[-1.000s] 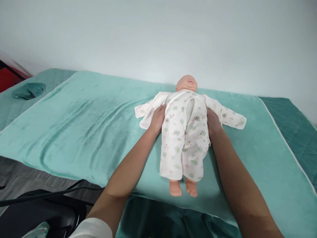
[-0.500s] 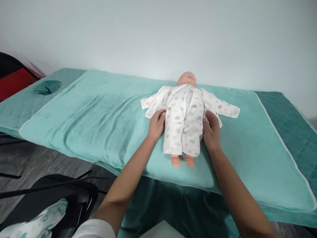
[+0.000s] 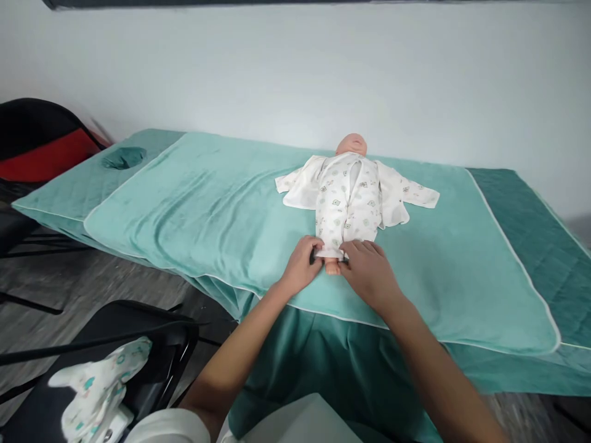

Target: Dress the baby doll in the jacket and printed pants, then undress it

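A baby doll (image 3: 351, 144) lies on its back on the green bed, its head toward the wall. White printed pants (image 3: 348, 206) cover its legs and reach up over the chest. Beneath them a white jacket (image 3: 392, 194) spreads out with both sleeves to the sides. My left hand (image 3: 305, 264) pinches the cuff of one pant leg at its left edge. My right hand (image 3: 369, 267) holds the same cuff at its right edge and covers the other leg's end. One bare foot (image 3: 332, 267) shows between my hands.
A light green blanket (image 3: 207, 203) with wrinkles covers the bed (image 3: 512, 203), which has a face hole (image 3: 124, 157) at the left. Below left, a black chair (image 3: 152, 332) holds a printed cloth (image 3: 104, 381). Another chair (image 3: 50, 147) stands at the far left.
Both hands have moved from the sides of the pants down to one leg's cuff and taken hold of it. The view has shifted a little.
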Available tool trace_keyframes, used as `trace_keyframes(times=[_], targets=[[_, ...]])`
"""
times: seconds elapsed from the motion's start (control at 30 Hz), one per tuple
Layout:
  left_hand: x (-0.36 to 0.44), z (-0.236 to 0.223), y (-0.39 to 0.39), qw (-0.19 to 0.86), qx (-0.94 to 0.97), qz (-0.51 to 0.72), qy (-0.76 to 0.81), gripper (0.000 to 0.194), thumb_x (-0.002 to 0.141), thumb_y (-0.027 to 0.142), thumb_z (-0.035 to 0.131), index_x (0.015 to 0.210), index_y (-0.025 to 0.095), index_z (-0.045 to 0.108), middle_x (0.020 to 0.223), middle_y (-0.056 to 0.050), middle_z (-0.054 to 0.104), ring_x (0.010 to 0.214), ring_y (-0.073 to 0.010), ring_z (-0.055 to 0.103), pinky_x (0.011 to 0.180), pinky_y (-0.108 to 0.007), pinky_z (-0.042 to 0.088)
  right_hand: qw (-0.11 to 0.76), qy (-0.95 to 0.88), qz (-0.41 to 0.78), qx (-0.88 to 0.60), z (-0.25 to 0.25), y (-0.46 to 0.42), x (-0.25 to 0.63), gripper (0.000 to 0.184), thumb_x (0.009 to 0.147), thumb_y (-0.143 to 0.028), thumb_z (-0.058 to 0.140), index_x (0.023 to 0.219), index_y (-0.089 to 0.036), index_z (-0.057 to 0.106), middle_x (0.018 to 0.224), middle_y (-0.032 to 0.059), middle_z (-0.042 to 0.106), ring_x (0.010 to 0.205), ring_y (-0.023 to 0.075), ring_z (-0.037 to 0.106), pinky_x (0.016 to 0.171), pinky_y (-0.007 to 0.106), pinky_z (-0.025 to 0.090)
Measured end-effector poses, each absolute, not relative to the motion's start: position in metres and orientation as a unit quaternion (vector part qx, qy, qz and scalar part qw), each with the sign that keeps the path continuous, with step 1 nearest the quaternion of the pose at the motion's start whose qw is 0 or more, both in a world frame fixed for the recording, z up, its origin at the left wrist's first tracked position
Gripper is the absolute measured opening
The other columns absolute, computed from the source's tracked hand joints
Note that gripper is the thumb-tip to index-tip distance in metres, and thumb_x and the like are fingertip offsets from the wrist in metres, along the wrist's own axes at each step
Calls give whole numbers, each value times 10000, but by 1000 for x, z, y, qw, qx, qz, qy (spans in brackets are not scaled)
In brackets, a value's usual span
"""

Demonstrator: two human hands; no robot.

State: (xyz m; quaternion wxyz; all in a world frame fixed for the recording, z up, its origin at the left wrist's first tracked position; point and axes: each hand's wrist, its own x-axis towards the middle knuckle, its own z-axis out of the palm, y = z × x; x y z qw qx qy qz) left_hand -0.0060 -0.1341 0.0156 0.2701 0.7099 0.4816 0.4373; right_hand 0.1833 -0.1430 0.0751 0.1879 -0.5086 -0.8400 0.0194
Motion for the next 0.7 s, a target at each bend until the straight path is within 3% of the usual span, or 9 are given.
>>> trace_keyframes(times=[0.13, 0.33, 0.47, 0.57, 0.7], targets=[[-2, 25, -136, 318, 669, 474, 475, 109, 833, 108, 521, 878, 202, 552, 925, -20, 591, 872, -152, 572, 818, -296, 471, 186, -839, -22, -511, 73, -140, 172, 109, 893, -112, 524, 893, -215, 560, 884, 84, 663, 887, 264, 587, 875, 407, 385], [-10, 31, -157, 319, 665, 524, 426, 87, 822, 112, 556, 839, 197, 549, 880, -11, 593, 846, -147, 581, 792, -285, 467, 236, -856, 48, -458, 76, -156, 179, 132, 871, -93, 529, 893, -220, 559, 893, 49, 638, 922, 240, 592, 892, 380, 416], [-13, 27, -166, 281, 678, 522, 435, 148, 793, 71, 537, 856, 203, 555, 892, -15, 590, 858, -156, 589, 791, -300, 478, 234, -870, 65, -428, 81, -168, 186, 136, 912, -107, 522, 951, -221, 585, 921, 59, 654, 961, 248, 594, 939, 410, 430], [-7, 33, -169, 239, 691, 521, 439, 169, 817, 86, 543, 932, 206, 577, 983, -45, 609, 949, -180, 605, 854, -339, 496, 283, -853, 113, -423, 79, -170, 199, 78, 960, -195, 549, 1016, -230, 589, 993, 64, 669, 992, 240, 602, 932, 411, 460], [10, 48, -167, 175, 730, 487, 446, 139, 907, 189, 565, 1038, 218, 600, 1054, -74, 647, 1046, -218, 598, 918, -387, 490, 362, -784, 121, -489, 59, -167, 220, 237, 939, -178, 534, 1169, -229, 557, 1150, 111, 623, 1092, 263, 589, 932, 439, 498]])
